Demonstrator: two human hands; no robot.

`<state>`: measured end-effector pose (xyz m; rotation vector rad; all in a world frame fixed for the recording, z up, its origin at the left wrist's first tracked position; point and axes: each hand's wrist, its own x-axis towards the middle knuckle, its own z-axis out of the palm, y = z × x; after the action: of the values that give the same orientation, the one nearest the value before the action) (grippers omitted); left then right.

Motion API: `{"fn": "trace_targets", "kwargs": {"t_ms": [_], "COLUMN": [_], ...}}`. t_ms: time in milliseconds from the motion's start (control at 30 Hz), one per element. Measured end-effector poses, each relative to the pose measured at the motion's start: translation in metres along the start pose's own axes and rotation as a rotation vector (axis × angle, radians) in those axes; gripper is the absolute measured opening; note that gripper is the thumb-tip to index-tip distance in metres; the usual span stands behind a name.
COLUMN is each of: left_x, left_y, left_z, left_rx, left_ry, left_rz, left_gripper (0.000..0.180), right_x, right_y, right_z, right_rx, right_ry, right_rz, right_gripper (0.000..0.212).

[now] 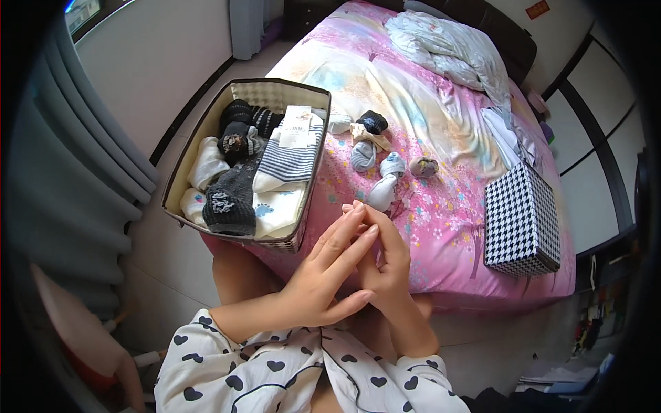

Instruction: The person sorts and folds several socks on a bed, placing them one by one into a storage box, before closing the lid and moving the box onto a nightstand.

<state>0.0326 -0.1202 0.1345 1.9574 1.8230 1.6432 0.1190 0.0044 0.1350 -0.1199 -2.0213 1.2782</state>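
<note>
In front of my body, my left hand (321, 279) and my right hand (387, 261) meet at the fingertips. The left fingers stretch out across the right ones, and nothing shows between them. To the left, a lined fabric basket (177, 160) holds socks: a striped white and grey pair with a paper label (288, 160), a dark grey pair (235, 186), black ones (237, 113) and rolled white ones (206, 164). Just beyond my fingertips, several balled socks lie on the pink bedsheet, among them a white one (381, 193), a grey one (363, 156) and a brownish one (423, 166).
A black and white houndstooth box (522, 224) stands at the bed's right edge, with white cloth (501, 134) behind it. A crumpled white quilt (451, 51) lies at the far end of the flowered bed (441, 251). Grey curtains (86, 165) hang on the left.
</note>
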Motion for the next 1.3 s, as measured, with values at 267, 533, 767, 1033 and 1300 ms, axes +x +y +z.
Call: {"fn": "trace_targets", "kwargs": {"t_ms": [267, 533, 767, 1033, 1300], "left_x": [-0.002, 0.028, 0.031, 0.021, 0.025], "left_y": [-0.070, -0.118, -0.121, -0.124, -0.113], "left_z": [0.088, 0.120, 0.125, 0.116, 0.114], "left_rx": [0.030, 0.114, 0.108, -0.698, -0.521], "left_ry": [-0.172, 0.057, 0.067, 0.214, 0.118], "left_rz": [-0.182, -0.336, -0.295, -0.550, -0.497], "left_gripper": [0.071, 0.066, 0.060, 0.046, 0.037], "right_x": [-0.035, -0.016, -0.022, -0.026, -0.029], "right_y": [0.090, 0.143, 0.148, 0.139, 0.141], "right_z": [-0.032, -0.035, -0.037, -0.041, -0.040], "right_rx": [0.170, 0.055, -0.123, -0.080, 0.411], "right_ry": [0.138, 0.437, 0.380, 0.432, 0.454], "right_rz": [0.473, 0.354, 0.360, 0.223, 0.326], "right_gripper": [0.030, 0.046, 0.041, 0.036, 0.048]}}
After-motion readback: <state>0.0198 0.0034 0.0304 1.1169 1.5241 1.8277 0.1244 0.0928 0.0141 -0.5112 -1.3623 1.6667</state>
